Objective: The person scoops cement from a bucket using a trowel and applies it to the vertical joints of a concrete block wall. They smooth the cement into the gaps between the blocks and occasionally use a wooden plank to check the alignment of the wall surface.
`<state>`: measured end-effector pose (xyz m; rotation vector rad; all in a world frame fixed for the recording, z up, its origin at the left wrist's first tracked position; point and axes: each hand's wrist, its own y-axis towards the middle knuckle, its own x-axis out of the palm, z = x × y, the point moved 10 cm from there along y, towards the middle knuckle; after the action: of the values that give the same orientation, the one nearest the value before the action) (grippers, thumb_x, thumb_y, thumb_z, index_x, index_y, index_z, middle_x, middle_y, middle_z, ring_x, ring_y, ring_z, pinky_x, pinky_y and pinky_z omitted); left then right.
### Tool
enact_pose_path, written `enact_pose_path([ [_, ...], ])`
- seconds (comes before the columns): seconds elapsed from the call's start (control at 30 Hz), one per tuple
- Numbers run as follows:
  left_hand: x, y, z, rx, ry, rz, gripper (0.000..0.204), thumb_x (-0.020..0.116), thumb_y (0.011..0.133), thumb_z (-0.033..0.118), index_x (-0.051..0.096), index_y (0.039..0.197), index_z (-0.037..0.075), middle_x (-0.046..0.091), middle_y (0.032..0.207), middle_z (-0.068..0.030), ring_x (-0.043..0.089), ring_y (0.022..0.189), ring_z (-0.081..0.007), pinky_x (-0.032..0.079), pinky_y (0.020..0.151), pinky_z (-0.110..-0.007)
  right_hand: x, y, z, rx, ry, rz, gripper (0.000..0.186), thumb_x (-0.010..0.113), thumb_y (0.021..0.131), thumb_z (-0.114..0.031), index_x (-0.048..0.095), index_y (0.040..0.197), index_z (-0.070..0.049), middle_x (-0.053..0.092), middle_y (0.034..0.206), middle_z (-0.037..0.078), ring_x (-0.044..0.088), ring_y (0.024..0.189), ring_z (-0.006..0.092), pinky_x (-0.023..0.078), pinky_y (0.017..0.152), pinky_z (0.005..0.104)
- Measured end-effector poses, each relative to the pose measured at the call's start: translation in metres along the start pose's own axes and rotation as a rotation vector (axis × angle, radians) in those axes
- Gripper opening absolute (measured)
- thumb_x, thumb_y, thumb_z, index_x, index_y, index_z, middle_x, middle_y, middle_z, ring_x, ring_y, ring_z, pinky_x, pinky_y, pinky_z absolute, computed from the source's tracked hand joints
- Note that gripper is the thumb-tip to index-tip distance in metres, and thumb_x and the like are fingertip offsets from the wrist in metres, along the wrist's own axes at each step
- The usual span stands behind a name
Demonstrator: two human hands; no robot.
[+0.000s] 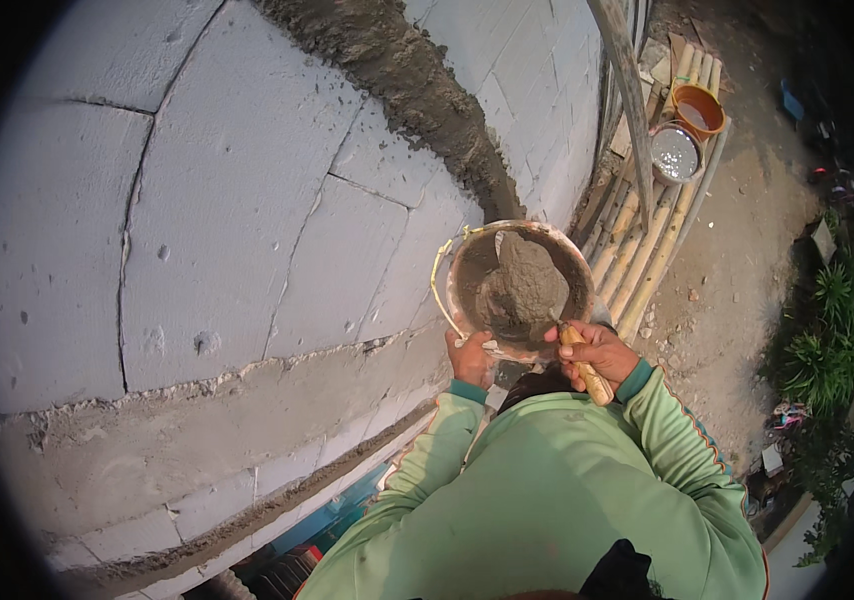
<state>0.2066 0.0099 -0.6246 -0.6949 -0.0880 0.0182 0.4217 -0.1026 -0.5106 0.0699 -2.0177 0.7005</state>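
In front of my chest is a round bucket (584, 272) with wet grey mortar inside and a yellowish handle hanging over its left side. My left hand (472, 358) is closed on the bucket's near left rim. My right hand (595, 358) is wrapped round the wooden handle of a trowel (587, 372). The trowel's blade is hidden under a heap of mortar (530, 280) over the bucket. Just beyond the bucket, a thick strip of wet mortar (417, 95) runs up the light grey block wall (217, 220).
Bamboo poles (652, 250) form a platform at the right, carrying an orange bucket (715, 112) and a bucket of greyish liquid (675, 153). A wooden post (630, 90) slants across it. Dirt ground (722, 260) and green plants (822, 355) lie farther right.
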Motion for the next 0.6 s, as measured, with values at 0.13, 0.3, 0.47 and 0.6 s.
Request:
enact_pose_path([
  [0.13, -0.019, 0.002, -0.012, -0.198, 0.190, 0.099, 0.059, 0.067, 0.080, 0.004, 0.035, 0.127, 0.015, 0.054, 0.106, -0.0140, 0.064, 0.081, -0.0277, 0.055, 0.050, -0.040, 0.046, -0.024, -0.072, -0.356, 0.314, 0.016, 0.036, 0.052, 0.105, -0.024, 0.050, 0.134, -0.003, 0.056, 0.091, 0.006, 0.056, 0.062, 0.0136, 0.050, 0.048, 0.0290],
  [0.3, -0.118, 0.015, -0.055, -0.053, 0.014, 0.305, 0.080, 0.069, 0.076, -0.004, 0.025, 0.141, 0.014, 0.052, 0.115, -0.0256, 0.065, 0.091, -0.0411, 0.062, 0.062, -0.057, 0.117, -0.071, -0.188, -1.047, 0.358, 0.006, 0.045, 0.045, 0.104, -0.025, 0.037, 0.143, -0.003, 0.055, 0.095, 0.008, 0.056, 0.062, 0.0137, 0.052, 0.047, 0.0291],
  [0.47, -0.142, 0.013, -0.061, -0.033, 0.064, 0.411, 0.071, 0.065, 0.076, -0.011, 0.030, 0.136, 0.005, 0.056, 0.105, -0.0269, 0.068, 0.075, -0.0420, 0.062, 0.056, -0.058, 0.175, -0.143, -0.265, -1.751, 0.220, -0.006, 0.054, 0.052, 0.105, -0.023, 0.025, 0.150, -0.011, 0.055, 0.095, 0.006, 0.056, 0.068, 0.0112, 0.052, 0.057, 0.0255],
  [0.6, -0.165, 0.015, -0.091, -0.033, -0.028, 0.484, 0.074, 0.066, 0.075, -0.012, 0.028, 0.136, 0.004, 0.057, 0.104, -0.0275, 0.068, 0.075, -0.0429, 0.061, 0.056, -0.060, 0.197, -0.161, -0.293, -2.134, 0.200, 0.076, 0.057, 0.059, 0.102, -0.017, 0.026, 0.149, -0.016, 0.055, 0.094, 0.006, 0.054, 0.071, 0.0114, 0.051, 0.063, 0.0264],
])
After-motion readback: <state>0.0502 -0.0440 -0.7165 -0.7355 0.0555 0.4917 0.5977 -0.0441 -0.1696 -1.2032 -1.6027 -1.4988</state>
